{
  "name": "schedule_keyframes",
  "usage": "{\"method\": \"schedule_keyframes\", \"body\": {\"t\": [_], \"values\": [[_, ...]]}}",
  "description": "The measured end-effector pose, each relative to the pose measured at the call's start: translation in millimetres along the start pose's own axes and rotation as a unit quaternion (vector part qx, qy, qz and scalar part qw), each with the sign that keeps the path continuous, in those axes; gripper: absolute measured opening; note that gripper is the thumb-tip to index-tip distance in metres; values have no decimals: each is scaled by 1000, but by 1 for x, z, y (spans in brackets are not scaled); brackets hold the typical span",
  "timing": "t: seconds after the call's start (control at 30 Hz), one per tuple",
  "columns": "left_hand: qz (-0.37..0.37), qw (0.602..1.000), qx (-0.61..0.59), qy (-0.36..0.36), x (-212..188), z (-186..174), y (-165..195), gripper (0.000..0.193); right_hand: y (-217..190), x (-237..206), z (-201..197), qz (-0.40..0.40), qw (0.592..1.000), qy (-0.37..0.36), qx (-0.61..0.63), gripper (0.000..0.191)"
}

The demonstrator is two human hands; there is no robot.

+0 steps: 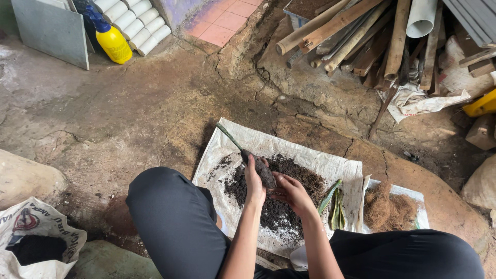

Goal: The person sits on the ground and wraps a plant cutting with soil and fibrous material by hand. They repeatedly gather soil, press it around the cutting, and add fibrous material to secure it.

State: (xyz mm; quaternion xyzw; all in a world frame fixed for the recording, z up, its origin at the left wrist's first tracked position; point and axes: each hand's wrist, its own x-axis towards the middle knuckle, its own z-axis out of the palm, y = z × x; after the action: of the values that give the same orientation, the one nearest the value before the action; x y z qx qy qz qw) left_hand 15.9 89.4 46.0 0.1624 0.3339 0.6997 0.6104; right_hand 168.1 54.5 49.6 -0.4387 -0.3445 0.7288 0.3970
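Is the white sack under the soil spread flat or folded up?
Spread flat. The white sack lies open on the ground with the dark soil heaped on it; its edges show around the pile.

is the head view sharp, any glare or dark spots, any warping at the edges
Head view: even, soft daylight with no hard shadows; the left hand and right hand over the soil are fairly sharp; the white pipe and the white cloth by the wood look bright, nearly washed out; gaps in the wood pile fall dark; the wide lens bends the scene outward toward the edges.
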Motion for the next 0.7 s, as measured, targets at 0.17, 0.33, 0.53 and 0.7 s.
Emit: {"method": "schedule_keyframes", "body": {"t": [0.17, 0.33, 0.53, 0.7], "values": [[-82, 991, 86, 57, 2, -3, 0, 73, 2, 5, 2, -88, 991, 29, -100, 64], [-105, 993, 15, 57, 4, 1, 6, 78, -9, -3, 21, -157, 945, 110, -266, 59], [-118, 980, -99, 127, 0, 5, 12, 62, -32, -29, 49, -179, 919, 105, -335, 48], [-80, 974, -127, 172, -4, 2, 8, 41, -23, -35, 72, -314, 827, 127, -449, 32]]}}
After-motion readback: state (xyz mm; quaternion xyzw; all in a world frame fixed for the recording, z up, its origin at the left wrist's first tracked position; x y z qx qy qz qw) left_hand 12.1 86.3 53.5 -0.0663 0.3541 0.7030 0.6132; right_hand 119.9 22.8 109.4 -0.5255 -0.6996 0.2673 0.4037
